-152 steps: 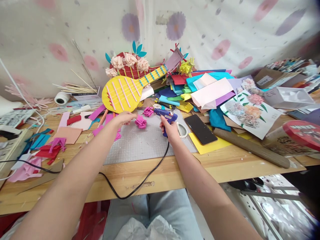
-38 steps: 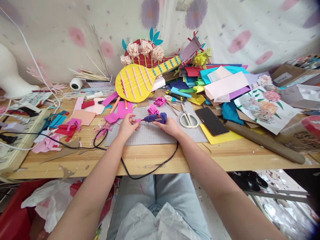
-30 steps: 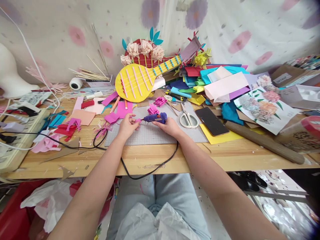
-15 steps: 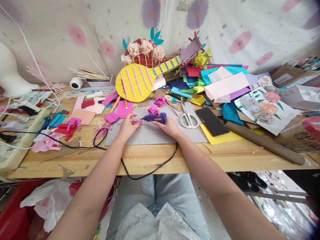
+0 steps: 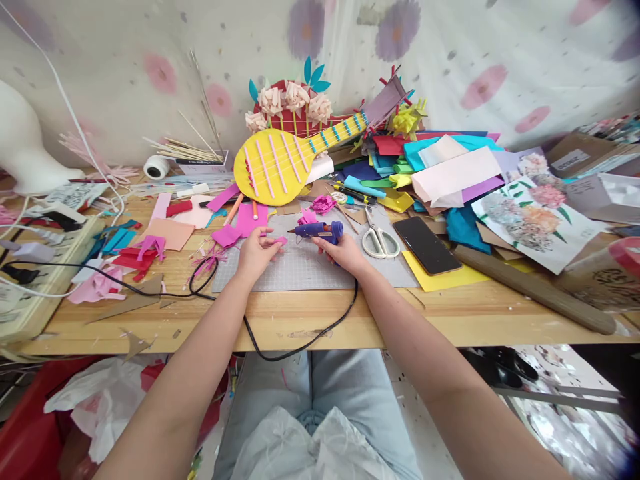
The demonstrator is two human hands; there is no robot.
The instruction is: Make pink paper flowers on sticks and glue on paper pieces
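Note:
My right hand (image 5: 341,252) is closed round a blue glue gun (image 5: 323,231), its nozzle pointing left above the grey cutting mat (image 5: 300,277). Between the fingertips of my left hand (image 5: 257,253) is a small magenta paper piece (image 5: 281,241). A short gap separates the nozzle from this piece. Just behind the gun lie a crumpled magenta paper flower (image 5: 324,203) and another magenta paper bit (image 5: 307,217). White-handled scissors (image 5: 380,241) rest to the right of my right hand. The black cord (image 5: 300,355) loops over the table's front edge.
A yellow paper lute (image 5: 273,167) leans at the back before a red one with pale paper roses (image 5: 295,97). A phone (image 5: 427,245) lies on yellow paper at right, beside a wooden stick (image 5: 535,288). Paper scraps (image 5: 167,233) and a power strip (image 5: 45,293) are at left.
The glue gun has moved right in my right hand, away from the magenta paper piece. My left hand stays almost in place, still pinching the piece.

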